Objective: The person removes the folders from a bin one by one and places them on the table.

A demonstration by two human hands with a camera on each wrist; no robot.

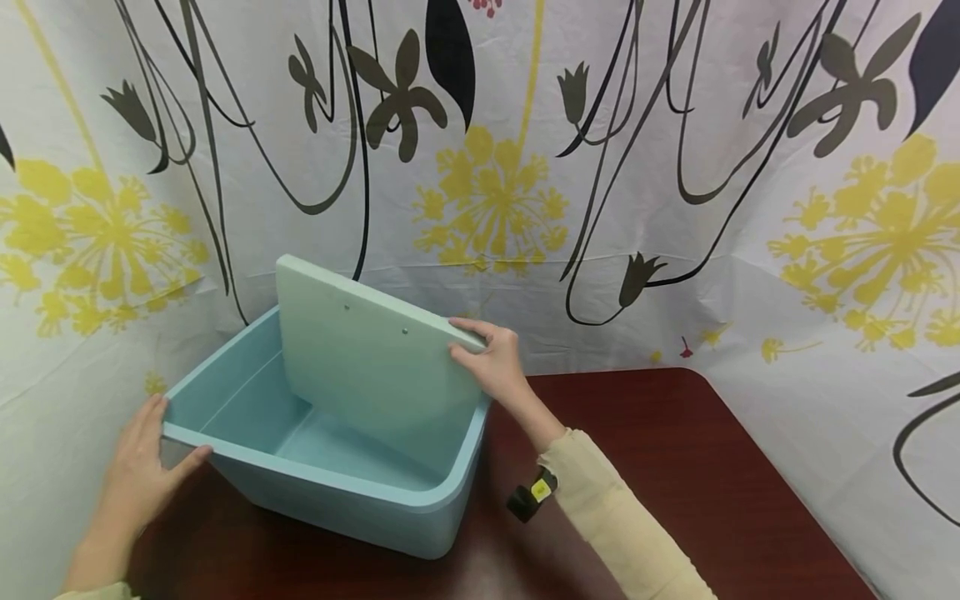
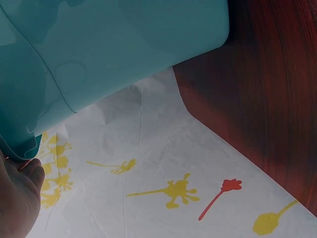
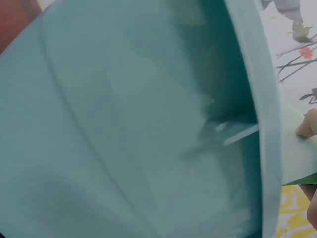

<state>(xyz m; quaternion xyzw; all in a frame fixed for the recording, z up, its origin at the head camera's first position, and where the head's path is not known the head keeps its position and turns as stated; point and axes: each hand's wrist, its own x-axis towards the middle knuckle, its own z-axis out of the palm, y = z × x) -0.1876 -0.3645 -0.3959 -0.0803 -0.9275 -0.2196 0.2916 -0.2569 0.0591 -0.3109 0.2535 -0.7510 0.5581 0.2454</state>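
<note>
A pale green flat board with two small dots near its top edge leans at a slant inside a light blue plastic tub. My right hand pinches the board's upper right corner, thumb on the near face and fingers behind it. At the tub's left corner, my left hand grips the rim, with the thumb along the near side. In the left wrist view, the left fingers curl under the rim's corner. The tub's outer wall fills most of the right wrist view.
A dark reddish wooden table supports the tub and extends to its right. Behind and on both sides hangs a white cloth printed with yellow and dark flowers. A black strap device sits by the right wrist.
</note>
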